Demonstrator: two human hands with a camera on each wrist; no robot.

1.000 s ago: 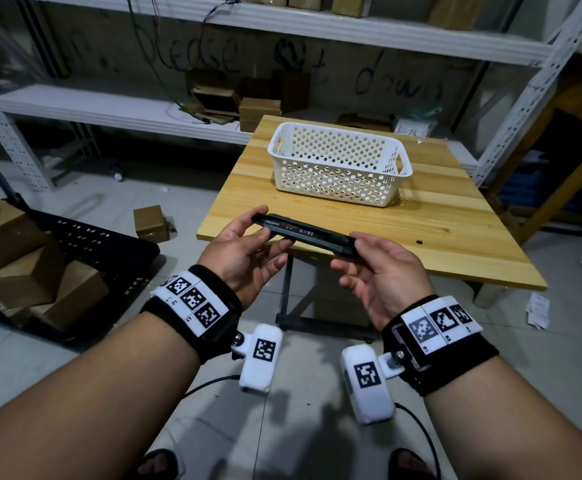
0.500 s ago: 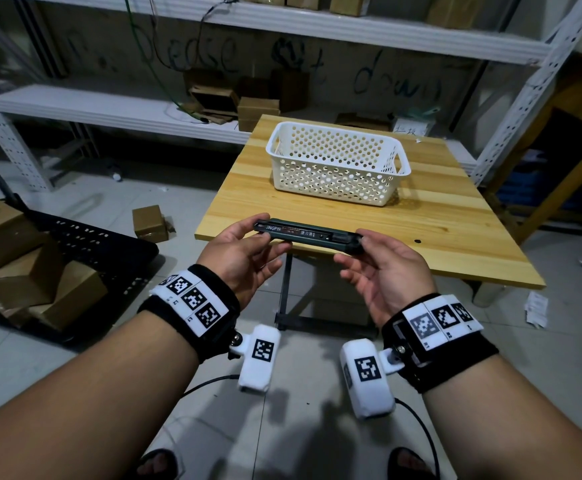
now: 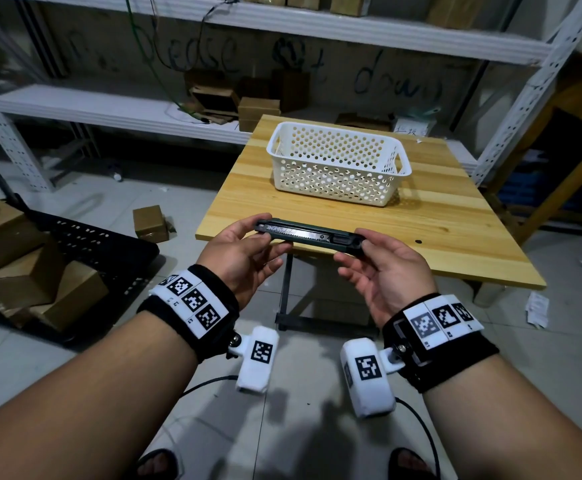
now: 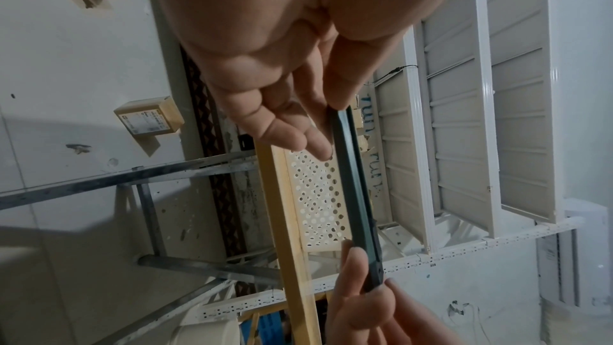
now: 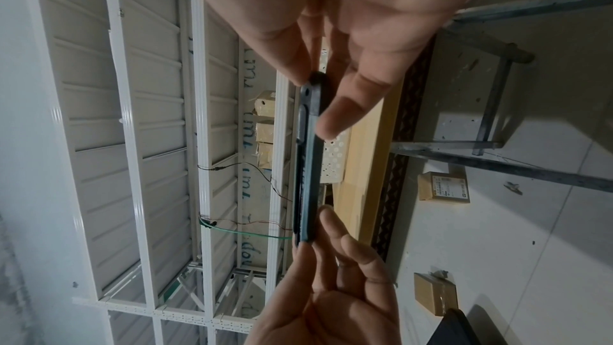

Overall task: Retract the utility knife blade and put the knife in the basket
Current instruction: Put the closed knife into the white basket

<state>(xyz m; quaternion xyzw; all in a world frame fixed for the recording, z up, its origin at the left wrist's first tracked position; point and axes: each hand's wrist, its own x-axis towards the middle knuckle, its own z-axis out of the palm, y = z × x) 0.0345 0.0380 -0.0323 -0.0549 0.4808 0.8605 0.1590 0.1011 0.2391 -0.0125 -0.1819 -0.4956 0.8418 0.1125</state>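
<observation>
We hold the utility knife (image 3: 308,233) level between both hands, in the air just in front of the near edge of the wooden table (image 3: 456,233), with the white basket (image 3: 338,188) standing further back on that table, well apart from the knife. We judge the knife to be light and stiff, a slim hard body with smooth sides that could slip in a loose pinch, so it is best taken by the flat sides of the handle, away from the steel strip that shows along its face. Whether any blade sticks out past the tip, we cannot tell. Our left hand (image 3: 244,254) pinches the lettered end, thumb on top and fingers curled beneath; in the left wrist view its fingertips (image 4: 318,140) meet the knife's edge. Our right hand (image 3: 383,268) grips the other end, thumb lying on top near the dark slider, fingers half curled under. The slider is where we judge the next push belongs
</observation>
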